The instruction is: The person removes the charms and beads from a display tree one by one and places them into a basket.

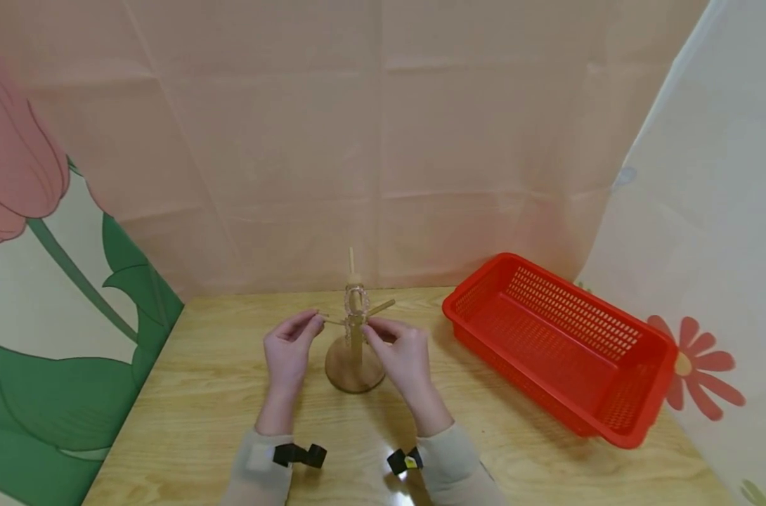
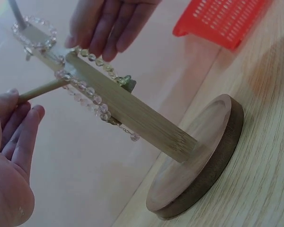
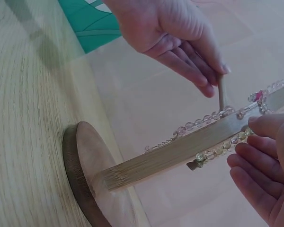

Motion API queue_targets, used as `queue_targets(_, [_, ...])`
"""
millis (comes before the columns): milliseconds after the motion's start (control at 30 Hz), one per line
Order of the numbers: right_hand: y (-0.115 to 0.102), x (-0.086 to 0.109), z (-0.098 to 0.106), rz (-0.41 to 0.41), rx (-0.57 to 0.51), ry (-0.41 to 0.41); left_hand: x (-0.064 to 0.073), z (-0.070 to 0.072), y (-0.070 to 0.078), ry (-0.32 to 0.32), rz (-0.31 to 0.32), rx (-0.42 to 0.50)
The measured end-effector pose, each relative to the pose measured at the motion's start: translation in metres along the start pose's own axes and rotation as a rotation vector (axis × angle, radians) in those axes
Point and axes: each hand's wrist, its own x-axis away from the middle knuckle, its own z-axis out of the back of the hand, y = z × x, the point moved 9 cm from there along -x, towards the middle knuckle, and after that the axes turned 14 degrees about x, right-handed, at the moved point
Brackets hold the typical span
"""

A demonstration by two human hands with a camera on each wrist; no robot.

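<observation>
A wooden bracelet stand (image 1: 356, 351) with a round base (image 2: 227, 113), upright post and thin side pegs stands on the table. My left hand (image 1: 289, 346) pinches the tip of its left peg (image 2: 40, 91) between thumb and fingers. A pale pink bead bracelet (image 2: 87, 90) hangs from that peg beside the post. At the post's other side, my right hand (image 1: 403, 351) has thumb and forefinger at the top of a yellow-green bead bracelet (image 3: 227, 144), pinching it. Higher up, a clear bead bracelet (image 2: 35, 33) loops around the top of the post.
A red plastic basket (image 1: 560, 330) with perforated sides stands to the right on the wood-grain table (image 1: 199, 393). Behind the table hangs a pinkish cloth (image 1: 282, 140). Flower-printed sheets (image 1: 693, 176) flank the sides.
</observation>
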Motion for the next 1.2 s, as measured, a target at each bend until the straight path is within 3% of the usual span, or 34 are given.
queue_targets(533, [-0.0015, -0.0028, -0.0047, 0.016, 0.015, -0.008, -0.0001, -0.0012, 0.0026, -0.009, -0.018, 0.027])
queue_targets(1200, [-0.0020, -0.0014, -0.0022, 0.005, 0.014, 0.007, 0.0002, -0.0005, 0.0010, -0.015, 0.012, 0.034])
